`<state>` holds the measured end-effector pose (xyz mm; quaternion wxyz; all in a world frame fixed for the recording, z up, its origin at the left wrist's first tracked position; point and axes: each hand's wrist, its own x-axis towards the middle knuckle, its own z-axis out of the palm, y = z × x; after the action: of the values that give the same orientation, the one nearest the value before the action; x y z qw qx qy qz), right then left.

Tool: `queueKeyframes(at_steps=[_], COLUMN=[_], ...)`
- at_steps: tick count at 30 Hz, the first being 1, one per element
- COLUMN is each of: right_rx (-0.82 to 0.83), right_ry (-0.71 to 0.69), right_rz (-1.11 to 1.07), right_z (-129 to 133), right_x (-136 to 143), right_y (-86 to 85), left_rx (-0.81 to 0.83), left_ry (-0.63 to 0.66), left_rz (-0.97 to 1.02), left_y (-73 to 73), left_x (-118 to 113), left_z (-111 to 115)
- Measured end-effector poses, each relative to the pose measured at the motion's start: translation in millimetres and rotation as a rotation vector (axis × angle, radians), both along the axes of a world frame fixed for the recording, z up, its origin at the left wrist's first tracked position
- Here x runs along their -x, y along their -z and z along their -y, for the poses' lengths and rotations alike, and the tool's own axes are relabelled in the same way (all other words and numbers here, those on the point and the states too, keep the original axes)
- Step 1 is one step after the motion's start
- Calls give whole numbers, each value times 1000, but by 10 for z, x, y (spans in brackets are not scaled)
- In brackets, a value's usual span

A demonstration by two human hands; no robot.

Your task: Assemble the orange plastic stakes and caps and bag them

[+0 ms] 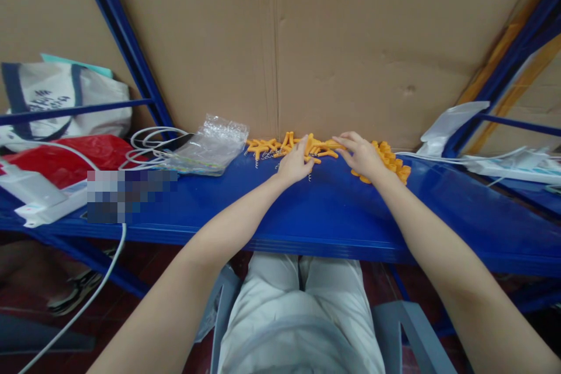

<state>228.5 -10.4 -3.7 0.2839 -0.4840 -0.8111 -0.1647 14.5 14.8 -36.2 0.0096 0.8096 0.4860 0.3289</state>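
My left hand (294, 165) is closed around an orange piece (310, 143) with rounded arms, at the back middle of the blue table. A metal spiral shows just below these fingers; whether it belongs to the held piece I cannot tell. Close by on the right, my right hand (360, 155) has its fingers stretched leftward and apart, over the edge of the orange branched pieces (326, 149). More branched pieces with corkscrew-like metal spirals (262, 147) lie left of my hands. Beside my right wrist sits a pile of short, cap-like orange parts (390, 160), partly covered by my forearm.
A clear plastic bag (214, 146) lies left of the pieces, near white cables (151, 143) and a white power strip (56, 201). Cardboard (280, 41) stands behind the blue table (333, 222). Another power strip (517, 166) is at right. A person's leg shows lower left.
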Motion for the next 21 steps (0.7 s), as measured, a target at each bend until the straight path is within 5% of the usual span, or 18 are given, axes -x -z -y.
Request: queueKeyframes(at_steps=[6,11,18,21], right_rx=[-12,43,554,634], right_ry=[-115,-149,-96,-118], right_rz=[43,-169,-672,-801], right_z=[55,75,37,21], right_x=[156,201,205,226], right_y=[17,7,-25,1], left_rx=[-12,-29,-1,9], left_ry=[-63,-128,-151,-162], left_rz=[17,46,14,-5], left_y=[-7,-55,-107,-92], left_x=[15,39,18,26], left_z=[-29,-25,62,42])
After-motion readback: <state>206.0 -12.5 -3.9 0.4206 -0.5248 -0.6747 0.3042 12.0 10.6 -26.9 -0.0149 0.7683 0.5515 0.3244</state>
